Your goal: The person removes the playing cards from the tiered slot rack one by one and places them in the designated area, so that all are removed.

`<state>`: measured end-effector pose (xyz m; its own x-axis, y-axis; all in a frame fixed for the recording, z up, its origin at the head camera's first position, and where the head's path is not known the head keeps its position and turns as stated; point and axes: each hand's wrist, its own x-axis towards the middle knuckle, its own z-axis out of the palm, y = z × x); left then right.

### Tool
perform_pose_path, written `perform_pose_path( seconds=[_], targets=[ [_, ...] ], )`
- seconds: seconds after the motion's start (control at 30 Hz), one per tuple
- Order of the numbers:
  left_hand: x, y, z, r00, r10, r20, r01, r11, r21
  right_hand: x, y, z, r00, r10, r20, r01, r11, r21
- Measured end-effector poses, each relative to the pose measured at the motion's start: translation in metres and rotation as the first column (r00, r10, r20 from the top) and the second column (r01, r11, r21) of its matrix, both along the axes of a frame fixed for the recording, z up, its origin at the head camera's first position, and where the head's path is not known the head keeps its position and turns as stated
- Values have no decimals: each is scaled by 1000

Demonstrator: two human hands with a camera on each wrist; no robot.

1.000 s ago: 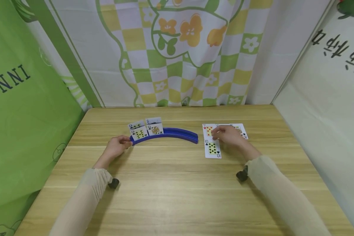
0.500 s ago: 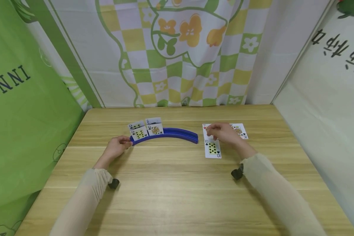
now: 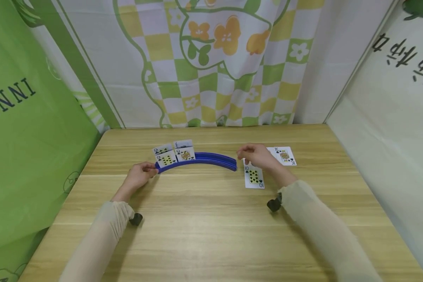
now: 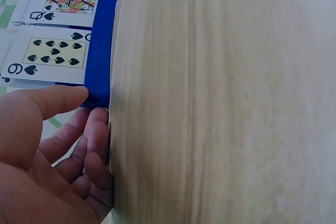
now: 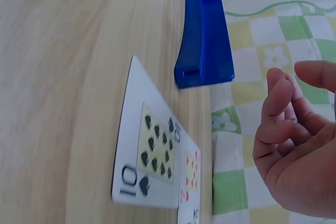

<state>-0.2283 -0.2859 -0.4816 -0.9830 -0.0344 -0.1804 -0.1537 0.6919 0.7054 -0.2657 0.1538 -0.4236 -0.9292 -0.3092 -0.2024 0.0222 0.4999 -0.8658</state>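
Observation:
My left hand (image 3: pixel 138 176) pinches the left end of a curved blue card holder (image 3: pixel 215 159), thumb against its end in the left wrist view. Standing in the holder are a nine of spades (image 4: pixel 55 55) and a queen of spades (image 4: pixel 69 4), with further cards behind them. My right hand (image 3: pixel 258 156) hovers over the loose cards near the holder's right end. It holds nothing; its fingers are loosely curled and the thumb stands apart. Beneath it lie a ten of spades (image 3: pixel 254 177) and a seven of hearts (image 5: pixel 191 174), the latter hidden in the head view.
A king of spades (image 3: pixel 284 156) lies right of my right hand, beside another card mostly covered by that hand. All this rests on a wooden table (image 3: pixel 197 227). A patterned curtain (image 3: pixel 225 90) hangs behind the table's far edge, with a green cloth (image 3: pixel 35 133) at the left.
My right hand has moved left across the loose cards toward the holder, uncovering the king of spades and covering the seven of hearts. My left hand has stayed at the holder's end.

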Motion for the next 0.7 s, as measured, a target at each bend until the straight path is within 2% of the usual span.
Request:
perform_pose_path(
  seconds=[0.7],
  targets=[
    [-1,1,-1,1000,-2,-29,2,1000,1,-2,-35,5,1000,19,-15,-21,991,-132]
  ],
)
